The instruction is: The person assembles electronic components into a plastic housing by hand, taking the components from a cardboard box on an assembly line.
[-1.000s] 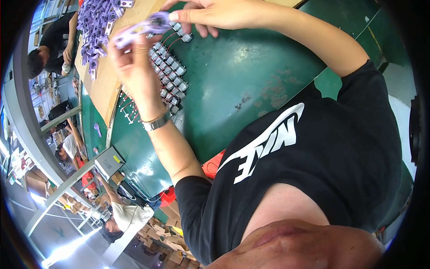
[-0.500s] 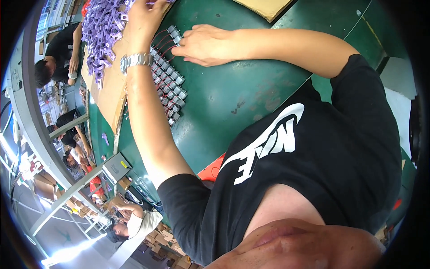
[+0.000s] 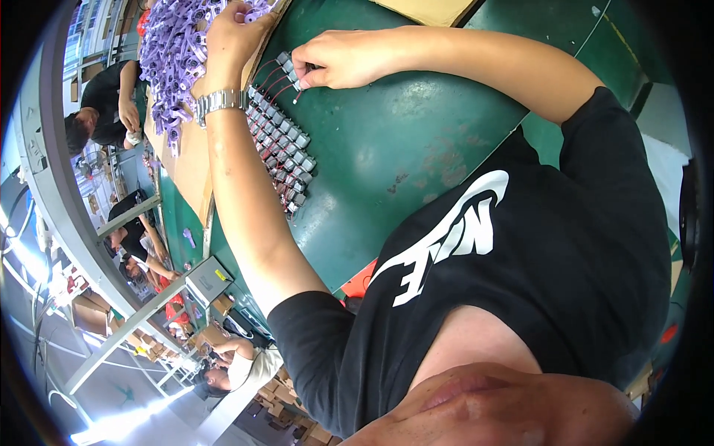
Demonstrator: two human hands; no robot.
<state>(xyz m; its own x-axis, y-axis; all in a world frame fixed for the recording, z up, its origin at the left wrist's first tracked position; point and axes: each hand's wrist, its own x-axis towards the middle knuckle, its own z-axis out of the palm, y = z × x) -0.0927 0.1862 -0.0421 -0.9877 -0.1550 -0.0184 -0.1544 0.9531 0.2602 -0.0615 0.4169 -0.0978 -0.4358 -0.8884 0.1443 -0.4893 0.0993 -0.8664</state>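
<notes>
My left hand (image 3: 232, 43), with a metal watch (image 3: 220, 104) on its wrist, is at the edge of a heap of purple plastic parts (image 3: 175, 56). Its thumb and fingers close around one purple part (image 3: 257, 10) near the top of the picture. To the right, my right hand (image 3: 335, 61) pinches at the upper end of several rows of small grey block-like parts with red wires (image 3: 282, 134). One such grey part lies at its fingertips, partly hidden, and a thin wire with a small white end hangs beside it. The exact kind of these parts cannot be made out.
The purple heap rests on brown cardboard (image 3: 178, 167) over the green worktop (image 3: 372, 149). A yellowish box or board (image 3: 431, 10) lies at the far edge. At left are a metal frame (image 3: 97, 230), a grey box (image 3: 208, 276) and several people seated at work.
My right hand's fingers have curled into a pinch at the grey parts and shifted slightly up. My left hand has come slightly nearer, with a purple part now showing at its fingers.
</notes>
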